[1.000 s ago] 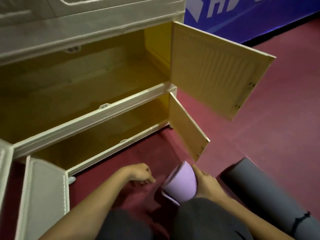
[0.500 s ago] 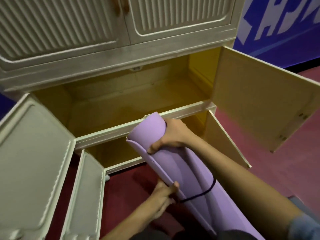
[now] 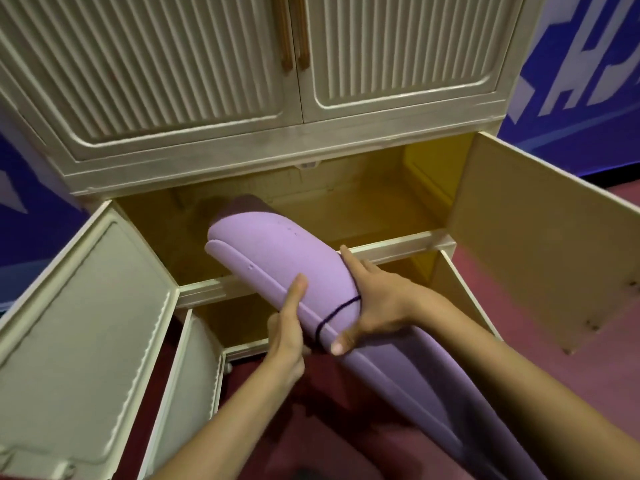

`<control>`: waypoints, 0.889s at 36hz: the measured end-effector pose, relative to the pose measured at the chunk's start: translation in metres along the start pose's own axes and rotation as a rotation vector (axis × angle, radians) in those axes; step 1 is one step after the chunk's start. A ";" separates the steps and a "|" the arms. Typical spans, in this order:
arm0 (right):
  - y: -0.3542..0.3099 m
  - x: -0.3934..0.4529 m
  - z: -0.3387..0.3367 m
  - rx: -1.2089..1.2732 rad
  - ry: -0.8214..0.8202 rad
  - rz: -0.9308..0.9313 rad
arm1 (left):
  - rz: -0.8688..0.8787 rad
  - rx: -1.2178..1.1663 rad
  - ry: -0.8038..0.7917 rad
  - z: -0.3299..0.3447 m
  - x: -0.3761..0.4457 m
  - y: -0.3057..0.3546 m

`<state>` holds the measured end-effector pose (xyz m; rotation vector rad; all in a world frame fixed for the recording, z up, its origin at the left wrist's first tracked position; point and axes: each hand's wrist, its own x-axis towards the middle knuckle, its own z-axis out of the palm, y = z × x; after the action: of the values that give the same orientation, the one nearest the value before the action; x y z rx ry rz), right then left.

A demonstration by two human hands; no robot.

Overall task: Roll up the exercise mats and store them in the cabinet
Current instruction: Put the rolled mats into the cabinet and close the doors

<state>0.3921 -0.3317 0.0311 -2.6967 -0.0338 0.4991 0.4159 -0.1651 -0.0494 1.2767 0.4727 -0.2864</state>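
A rolled purple exercise mat [image 3: 277, 251], tied with a dark cord near its middle, slants from the lower right up into the cream cabinet [image 3: 221, 168]. Its far end lies inside the open upper compartment, over the shelf rail [image 3: 398, 245]. My left hand [image 3: 287, 327] holds the roll from below on its left side, thumb lying along the mat's loose edge. My right hand [image 3: 374, 306] grips the roll from the right at the cord, thumb underneath. The mat's near end runs out of view at the bottom.
Both compartments stand open, with doors swung out at left [image 3: 83, 327], lower left [image 3: 187, 382] and right [image 3: 540, 244]. The lower compartment [image 3: 242, 320] sits under the shelf rail. Two ribbed upper doors [image 3: 381, 53] are closed. Red floor [image 3: 554, 358] lies around; a blue wall is behind.
The mat was lifted from the floor and its far end pushed forward into the upper compartment. My right hand slid down the roll to the cord; my left hand moved up to hold it.
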 end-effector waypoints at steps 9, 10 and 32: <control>0.000 -0.023 -0.031 -0.354 0.348 0.068 | -0.145 -0.205 -0.092 0.027 0.032 0.079; -0.001 -0.017 -0.035 -0.363 0.395 0.060 | -0.153 -0.205 -0.106 0.028 0.032 0.083; -0.014 0.023 -0.052 -0.284 0.930 -0.094 | -0.236 -0.324 0.106 0.030 0.103 0.155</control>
<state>0.4322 -0.3365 0.0730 -2.9026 0.0304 -0.8602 0.5821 -0.1459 0.0379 0.9236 0.7324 -0.3264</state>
